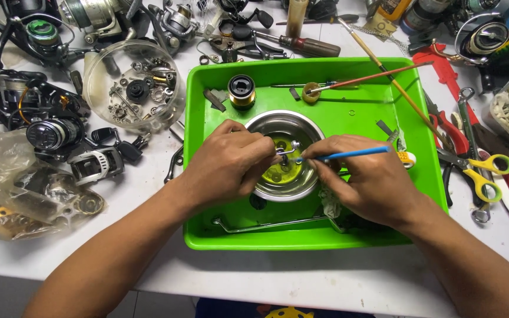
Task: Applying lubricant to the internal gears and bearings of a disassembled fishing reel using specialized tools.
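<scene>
- The left hand (228, 162) pinched a small silvery metal part (288, 150) between closed fingertips, over the round stainless-steel bowl (266, 123).
- The right hand (366, 179) gripped a thin blue-handled brush (349, 154), its tip touching that part.
- The bowl, with yellowish liquid inside, sat in the bright green plastic tray (407, 118) on the white table (325, 277).
- Yellow-handled scissors (484, 174) lay right of the tray.
</scene>
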